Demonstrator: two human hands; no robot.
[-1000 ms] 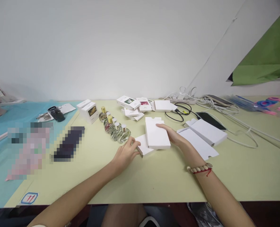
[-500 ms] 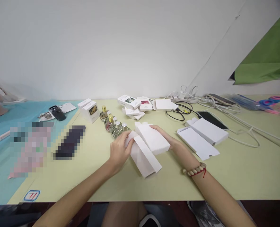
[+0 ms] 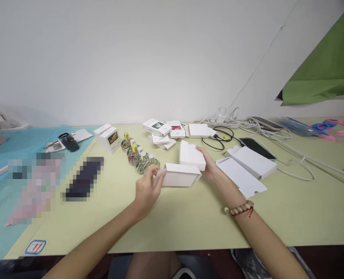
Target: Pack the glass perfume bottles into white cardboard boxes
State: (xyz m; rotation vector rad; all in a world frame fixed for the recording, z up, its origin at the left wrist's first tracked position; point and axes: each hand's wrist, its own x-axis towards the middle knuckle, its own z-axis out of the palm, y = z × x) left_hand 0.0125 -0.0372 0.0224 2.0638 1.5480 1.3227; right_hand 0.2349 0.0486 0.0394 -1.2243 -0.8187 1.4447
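Both hands hold a white folding carton lifted a little above the pale green table. My left hand pinches its left end. My right hand, with a bead bracelet on the wrist, grips the right side, fingers wrapped behind the raised panel. The carton is partly folded into a box shape. Just left of it stands a row of small glass perfume bottles with gold and silver caps.
Flat white carton blanks lie to the right. Small printed boxes and two more boxes sit behind. A black phone, cables and a power strip lie at the back right. A blue cloth covers the left.
The carton lay flat on the table a second ago. Both hands lifted it, opened it out and turned it into a box shape.
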